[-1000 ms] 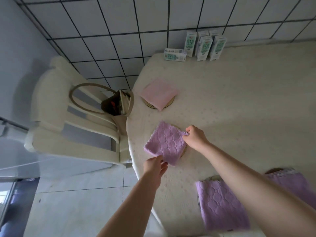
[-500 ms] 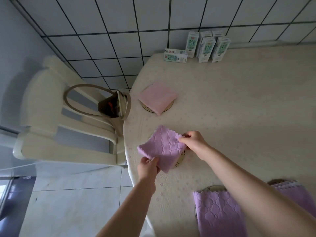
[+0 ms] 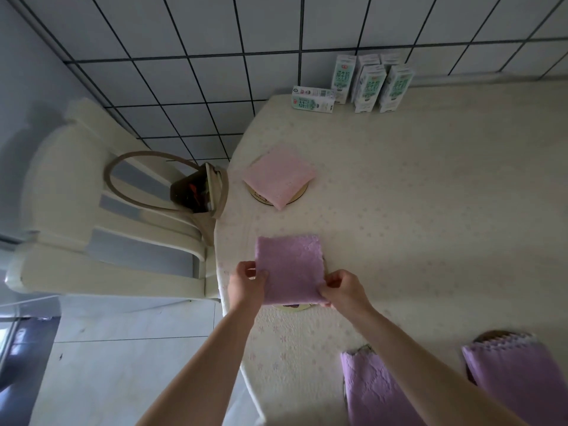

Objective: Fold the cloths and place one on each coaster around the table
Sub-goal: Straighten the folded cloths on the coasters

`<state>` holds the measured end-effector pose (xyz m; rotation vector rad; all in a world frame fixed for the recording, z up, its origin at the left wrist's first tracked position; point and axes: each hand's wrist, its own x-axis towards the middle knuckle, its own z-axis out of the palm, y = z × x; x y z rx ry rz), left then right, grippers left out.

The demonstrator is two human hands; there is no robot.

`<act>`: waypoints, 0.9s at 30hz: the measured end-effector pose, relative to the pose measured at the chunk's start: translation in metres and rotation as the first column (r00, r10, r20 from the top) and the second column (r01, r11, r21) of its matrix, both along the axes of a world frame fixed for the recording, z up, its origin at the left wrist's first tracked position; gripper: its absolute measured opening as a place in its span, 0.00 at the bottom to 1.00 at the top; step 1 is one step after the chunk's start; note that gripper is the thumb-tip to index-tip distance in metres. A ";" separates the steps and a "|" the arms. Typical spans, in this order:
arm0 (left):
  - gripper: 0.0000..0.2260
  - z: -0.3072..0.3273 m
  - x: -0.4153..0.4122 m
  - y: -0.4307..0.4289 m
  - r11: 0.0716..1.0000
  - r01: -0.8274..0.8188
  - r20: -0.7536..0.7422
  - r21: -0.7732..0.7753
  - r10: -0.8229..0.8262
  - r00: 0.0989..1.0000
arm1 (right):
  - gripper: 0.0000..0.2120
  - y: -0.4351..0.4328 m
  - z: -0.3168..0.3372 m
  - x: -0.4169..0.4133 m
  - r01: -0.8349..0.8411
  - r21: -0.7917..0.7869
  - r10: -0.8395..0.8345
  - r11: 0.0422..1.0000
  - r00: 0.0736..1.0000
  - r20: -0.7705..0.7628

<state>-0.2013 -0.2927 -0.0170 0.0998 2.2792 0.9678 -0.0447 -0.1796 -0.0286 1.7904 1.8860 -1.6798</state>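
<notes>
The left hand (image 3: 247, 284) pinches the near left edge of the purple cloth (image 3: 290, 269), and the right hand (image 3: 344, 289) pinches its near right corner; the fingers of both are curled on the fabric. The cloth is a folded rectangle with an embossed pattern and a scalloped right edge. It lies flat near the table's (image 3: 430, 210) left rim, covering a coaster (image 3: 295, 307) of which only a sliver shows at the near edge. The rim curves just left of the left hand; a chair (image 3: 92, 210) carrying a bag (image 3: 196, 192) stands beside it. Farther along the rim, a pink cloth (image 3: 278, 176) sits on the far coaster (image 3: 261, 196). Bare tabletop extends to the right. Cartons (image 3: 368, 84) stand at the wall. A second cloth (image 3: 368, 392) and a third cloth (image 3: 516, 373) lie at the near edge.
</notes>
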 end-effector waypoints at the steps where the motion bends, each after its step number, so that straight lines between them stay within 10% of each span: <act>1: 0.10 -0.002 0.000 -0.001 1.000 -0.002 0.001 -0.026 0.002 1.000 | 0.05 -0.002 0.000 0.000 -0.009 0.025 0.009 1.000 1.000 0.022; 20: 0.12 0.011 -0.044 0.025 0.985 0.156 -0.152 -0.076 -0.166 0.974 | 0.08 0.074 0.023 -0.040 -0.376 0.342 0.316 0.861 0.923 0.219; 27: 0.11 0.017 -0.079 0.094 0.998 -0.018 0.020 0.065 0.017 1.000 | 0.12 0.140 0.033 -0.113 -0.380 0.394 0.330 0.837 0.924 0.191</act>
